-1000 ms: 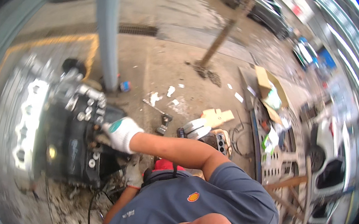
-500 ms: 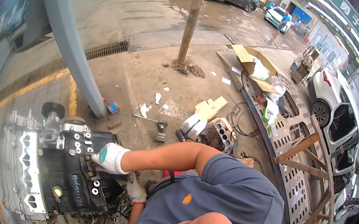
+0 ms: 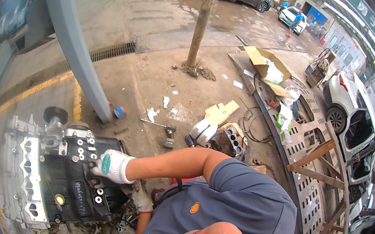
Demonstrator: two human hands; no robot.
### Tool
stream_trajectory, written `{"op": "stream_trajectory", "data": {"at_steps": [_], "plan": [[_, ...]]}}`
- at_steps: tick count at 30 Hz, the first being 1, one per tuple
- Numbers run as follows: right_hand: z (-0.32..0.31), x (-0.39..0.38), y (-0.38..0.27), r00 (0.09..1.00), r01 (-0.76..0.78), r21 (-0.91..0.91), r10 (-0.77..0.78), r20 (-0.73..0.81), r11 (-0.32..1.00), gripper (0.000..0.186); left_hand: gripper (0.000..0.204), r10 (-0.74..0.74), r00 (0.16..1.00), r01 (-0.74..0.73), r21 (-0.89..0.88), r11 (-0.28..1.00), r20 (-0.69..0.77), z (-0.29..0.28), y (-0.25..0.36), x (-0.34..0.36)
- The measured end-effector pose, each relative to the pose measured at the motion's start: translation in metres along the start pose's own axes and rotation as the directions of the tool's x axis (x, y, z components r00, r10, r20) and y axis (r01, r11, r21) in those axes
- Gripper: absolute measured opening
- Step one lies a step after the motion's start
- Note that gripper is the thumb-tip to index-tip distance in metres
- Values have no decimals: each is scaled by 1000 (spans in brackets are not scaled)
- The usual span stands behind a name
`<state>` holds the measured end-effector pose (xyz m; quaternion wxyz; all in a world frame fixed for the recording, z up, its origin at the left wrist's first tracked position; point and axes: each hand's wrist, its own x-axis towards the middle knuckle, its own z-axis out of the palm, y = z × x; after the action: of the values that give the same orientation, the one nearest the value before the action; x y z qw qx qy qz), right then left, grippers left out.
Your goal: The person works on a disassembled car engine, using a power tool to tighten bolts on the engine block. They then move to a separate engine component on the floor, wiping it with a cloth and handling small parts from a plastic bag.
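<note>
My right hand (image 3: 112,165), in a white knit glove, is on the black upper part of an engine (image 3: 73,177) at lower left, its fingers curled at a small fitting I cannot make out, beside silver washer-like rings. My left hand (image 3: 142,198), also gloved, is low beside the engine's right edge, partly under my right forearm; its fingers are hidden. A silver flange with a row of ports (image 3: 32,203) runs along the engine's left side. A power tool (image 3: 169,137) lies on the ground beyond my arm.
A grey post (image 3: 75,44) and tree trunk (image 3: 197,37) stand ahead. An engine block (image 3: 229,142) and cardboard (image 3: 221,112) lie nearby. At right are a perforated metal ramp (image 3: 305,186), open carton (image 3: 264,68) and white car (image 3: 351,111). Two people (image 3: 297,21) stand far off.
The view has swung and sharpened since a second ago, shifting the surroundings. My right hand stays on the engine, with little movement in the last half second.
</note>
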<state>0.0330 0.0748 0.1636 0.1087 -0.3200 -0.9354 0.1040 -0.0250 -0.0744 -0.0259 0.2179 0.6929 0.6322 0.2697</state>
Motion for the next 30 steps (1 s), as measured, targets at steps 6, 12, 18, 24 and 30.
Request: {"op": "stream_trajectory", "data": {"at_steps": [6, 12, 18, 24, 30], "plan": [[-19, -6, -3, 987, -100, 160, 119, -111, 982, 31, 62, -38, 999, 36, 44, 998, 36, 4, -5, -4], [-40, -29, 29, 989, 75, 408, -15, -150, 910, 26, 53, -347, 936, 351, -103, 931, 50, 29, -18, -25], [28, -112, 112, 794, -414, 881, 564, 228, 227, 32, 48, -336, 872, 251, -263, 932, -356, 67, 0, -43], [117, -197, 223, 624, -442, 871, 624, 470, -215, 31, 44, -648, 761, 532, -594, 603, 24, 70, 72, -16], [125, -214, 304, 757, -476, 877, 474, 450, -72, 34, 54, -698, 609, 588, -805, 77, 378, 143, 111, 102]]}}
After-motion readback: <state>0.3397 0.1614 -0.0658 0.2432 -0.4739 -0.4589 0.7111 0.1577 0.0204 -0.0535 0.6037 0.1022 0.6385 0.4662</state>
